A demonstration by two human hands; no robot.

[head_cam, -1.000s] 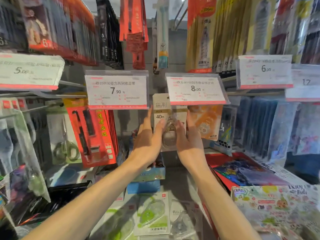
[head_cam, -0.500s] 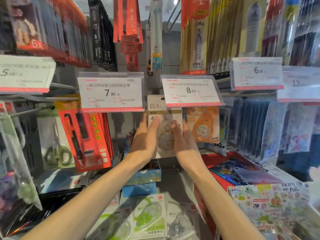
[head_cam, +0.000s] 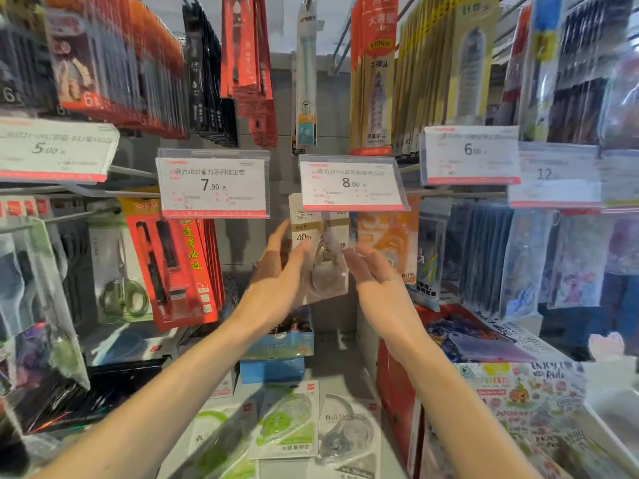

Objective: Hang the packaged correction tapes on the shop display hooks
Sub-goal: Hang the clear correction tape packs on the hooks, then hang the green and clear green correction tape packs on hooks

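Hands (head_cam: pixel 332 274) beside pack (head_cam: pixel 320 250) ("40m")

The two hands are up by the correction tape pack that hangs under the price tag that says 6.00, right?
Not quite. In the head view the left hand and right hand are up by the correction tape pack, but it hangs under the price tag that says 8.00, not 6.00.
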